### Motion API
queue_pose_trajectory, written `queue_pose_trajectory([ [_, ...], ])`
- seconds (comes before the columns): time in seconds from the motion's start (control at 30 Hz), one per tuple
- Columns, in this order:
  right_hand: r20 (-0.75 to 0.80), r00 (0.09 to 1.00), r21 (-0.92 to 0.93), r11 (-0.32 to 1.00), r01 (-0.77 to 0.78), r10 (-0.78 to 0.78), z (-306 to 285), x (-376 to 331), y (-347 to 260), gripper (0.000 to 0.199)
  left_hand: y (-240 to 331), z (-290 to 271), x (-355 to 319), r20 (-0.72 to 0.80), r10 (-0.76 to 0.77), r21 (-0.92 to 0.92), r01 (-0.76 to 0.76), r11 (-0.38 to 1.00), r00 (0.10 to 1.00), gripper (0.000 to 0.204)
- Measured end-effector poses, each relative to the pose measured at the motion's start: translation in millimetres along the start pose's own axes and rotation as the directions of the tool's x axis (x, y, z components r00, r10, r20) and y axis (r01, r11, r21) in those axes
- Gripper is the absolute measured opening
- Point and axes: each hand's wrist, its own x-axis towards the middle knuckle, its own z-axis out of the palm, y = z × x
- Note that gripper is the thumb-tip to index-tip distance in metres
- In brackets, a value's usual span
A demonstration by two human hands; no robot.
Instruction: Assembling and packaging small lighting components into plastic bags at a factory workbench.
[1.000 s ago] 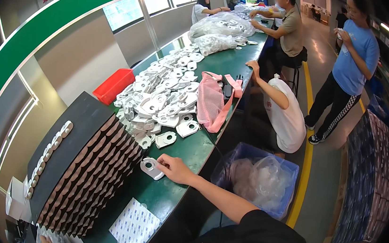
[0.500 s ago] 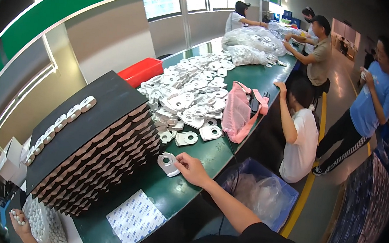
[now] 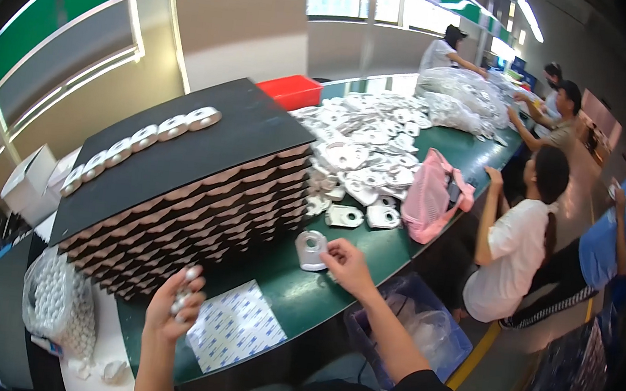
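Observation:
My left hand is raised in front of the dark stack, its fingers curled around several small white round pieces. My right hand pinches the edge of a flat white plastic part with a round hole, tilted up over the green table. Between the hands lies a sheet printed with a blue pattern. A big heap of similar white plastic parts spreads beyond my right hand. Left of my left hand stands a clear bag of small white round pieces.
A tall stack of black sheets with wavy-edged layers carries a row of white rounded pieces. Nearby are a red bin, a pink mesh bag and a blue crate below the edge. Several people stand or sit along the right.
My left hand has come up from beside the clear bag to in front of the stack, carrying the round pieces. The view has turned left; my right hand still holds the plastic part.

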Motion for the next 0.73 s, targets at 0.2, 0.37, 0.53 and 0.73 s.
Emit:
queue_pose_trajectory([
  [0.2, 0.100, 0.994, 0.054, 0.997, -0.047, 0.041, -4.3, -0.6, -7.7, 0.012, 6.4, -34.4, 32.6, 0.040, 0.041, 0.054, -0.043, 0.998, 0.998, 0.022],
  [0.37, 0.228, 0.973, 0.300, 0.948, -0.101, 0.032, 29.0, -8.9, -41.2, 0.030, -0.9, -35.0, 25.1, -0.031, 0.121, 0.168, -0.114, 0.979, 0.992, 0.027],
  [0.53, 0.510, 0.854, 0.315, 0.903, -0.293, 0.100, 95.9, -40.3, -57.3, 0.011, 0.7, -37.9, 25.8, -0.046, 0.205, 0.219, -0.190, 0.957, 0.978, 0.027],
  [0.73, 0.571, 0.817, 0.212, 0.948, -0.238, 0.077, 124.1, -47.8, -46.9, 0.015, 7.0, -46.0, 27.0, -0.018, 0.262, 0.206, -0.253, 0.945, 0.965, 0.024],
])
